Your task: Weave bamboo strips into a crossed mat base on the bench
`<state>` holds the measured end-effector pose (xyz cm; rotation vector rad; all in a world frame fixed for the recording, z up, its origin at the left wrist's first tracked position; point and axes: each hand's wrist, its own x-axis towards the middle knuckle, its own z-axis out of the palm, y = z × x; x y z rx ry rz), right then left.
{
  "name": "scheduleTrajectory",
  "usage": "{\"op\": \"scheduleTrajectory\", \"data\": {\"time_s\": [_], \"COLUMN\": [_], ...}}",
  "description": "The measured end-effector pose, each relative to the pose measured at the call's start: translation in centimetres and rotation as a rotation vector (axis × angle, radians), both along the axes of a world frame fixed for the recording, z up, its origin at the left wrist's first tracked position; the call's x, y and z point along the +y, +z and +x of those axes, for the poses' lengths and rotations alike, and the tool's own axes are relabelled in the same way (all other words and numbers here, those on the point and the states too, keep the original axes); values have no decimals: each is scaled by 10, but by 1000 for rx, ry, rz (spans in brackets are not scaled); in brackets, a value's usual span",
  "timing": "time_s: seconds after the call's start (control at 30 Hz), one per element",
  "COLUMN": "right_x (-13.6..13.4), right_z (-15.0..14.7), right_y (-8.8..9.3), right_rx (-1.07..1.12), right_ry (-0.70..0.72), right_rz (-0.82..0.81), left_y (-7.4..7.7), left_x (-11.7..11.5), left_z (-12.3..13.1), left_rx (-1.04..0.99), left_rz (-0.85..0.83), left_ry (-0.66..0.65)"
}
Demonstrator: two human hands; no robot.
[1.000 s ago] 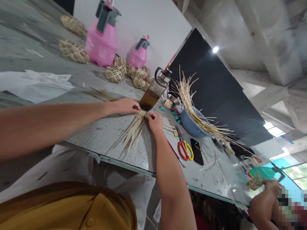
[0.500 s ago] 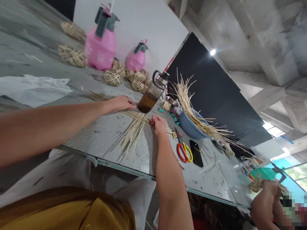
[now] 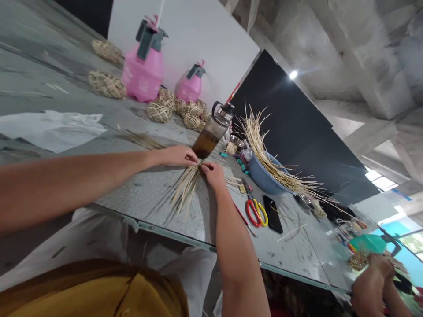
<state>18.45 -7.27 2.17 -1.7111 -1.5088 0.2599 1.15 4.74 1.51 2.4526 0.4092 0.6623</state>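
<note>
Bare concrete ceiling (image 3: 357, 66) — black panel (image 3: 291, 123) — lamp (image 3: 293, 75)

Strips (image 3: 187, 187) look matt and fibrous; larger sprayer (image 3: 144, 75), smooth plastic; phone (image 3: 272, 214), glossy.

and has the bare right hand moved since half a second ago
Yes: the right hand shifted leftward, farther from the metal scissors with red and yellow handles.

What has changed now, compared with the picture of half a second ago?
The left hand moved rightward and the right hand leftward, so both are now close together at the crossed strips; whether their grip changed is unclear. The bottle, scissors and phone stayed in place.
</note>
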Motion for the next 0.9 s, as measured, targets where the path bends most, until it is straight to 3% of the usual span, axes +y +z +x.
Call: {"op": "scheduleTrajectory", "data": {"time_s": [0.17,0.3,0.53,0.73,0.9], "right_x": [0,0,1,-1,-3], "right_z": [3,3,2,0,-4], "right_y": [-2,-1,1,1,3], "right_rx": [5,-14,-60,-49,-36], "right_ry": [6,4,0,-1,-29], "right_rz": [-3,-15,-37,-37,4], "left_y": [-1,1,-9,-12,-12], "left_x": [8,5,-1,-5,-10], "left_z": [-5,-5,5,5,6], "left_rx": [-33,-109,47,95,128], "left_rz": [-115,-23,245,271,299], "left_ry": [83,179,98,12,71]}}
